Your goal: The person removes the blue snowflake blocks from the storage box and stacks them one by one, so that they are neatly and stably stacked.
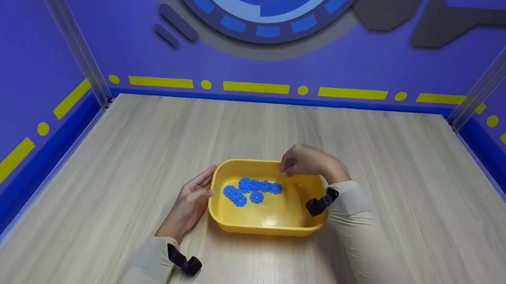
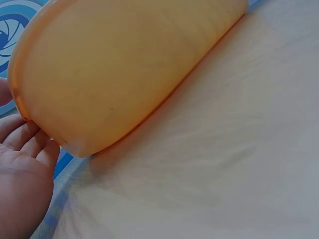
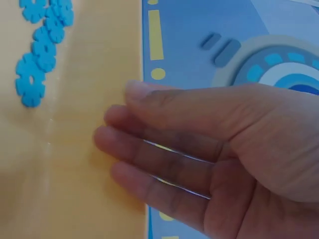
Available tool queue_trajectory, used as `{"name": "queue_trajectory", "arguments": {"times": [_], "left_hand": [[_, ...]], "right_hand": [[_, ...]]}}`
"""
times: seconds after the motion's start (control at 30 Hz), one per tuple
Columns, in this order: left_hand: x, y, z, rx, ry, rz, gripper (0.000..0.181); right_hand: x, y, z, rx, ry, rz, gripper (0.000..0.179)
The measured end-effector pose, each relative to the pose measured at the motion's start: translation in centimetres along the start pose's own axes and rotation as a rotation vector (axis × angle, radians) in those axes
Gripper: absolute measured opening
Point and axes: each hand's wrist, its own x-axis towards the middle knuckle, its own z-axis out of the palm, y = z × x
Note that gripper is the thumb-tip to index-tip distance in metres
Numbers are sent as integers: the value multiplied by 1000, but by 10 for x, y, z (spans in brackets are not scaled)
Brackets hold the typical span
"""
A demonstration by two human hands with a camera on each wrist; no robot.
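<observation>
By the fingers of the left hand (image 1: 188, 202), the left side of the yellow basin (image 1: 269, 227) is gripped. Those of the right hand (image 1: 309, 161), loosely bent and narrowly parted, are held at its far rim. Inside, blue discs (image 1: 257, 186) are clustered towards the left. The basin is set on the desk (image 1: 411, 195).

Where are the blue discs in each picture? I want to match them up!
Head: blue discs near the middle, inside the yellow tub, mostly in its left half.
Left wrist: not in it; you only see the tub's outside.
Right wrist: top left corner, inside the tub.
Shared landmark: the tub, which shows in all three.
</observation>
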Motion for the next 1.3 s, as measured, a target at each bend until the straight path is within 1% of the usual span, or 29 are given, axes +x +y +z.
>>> {"name": "queue_trajectory", "arguments": {"times": [0.17,0.4,0.57,0.7,0.93,1.1,1.3], "left_hand": [[0,-1,0,-6,-3,-2,67],[1,-1,-1,-3,-15,-4,68],[1,-1,-1,3,-12,-7,68],[1,-1,-1,3,-6,-12,68],[1,-1,-1,3,0,-15,68],[1,-1,-1,5,0,-13,68],[1,-2,-1,19,-2,1,68]], "right_hand": [[2,-3,9,2,-41,40,23],[7,-7,21,-45,-86,83,30],[9,-8,27,-50,-121,107,32],[9,-8,31,-58,-128,102,34],[9,-12,35,-109,-110,78,27],[10,-17,40,-139,-98,99,24],[13,-16,46,-198,-114,55,23]]}}
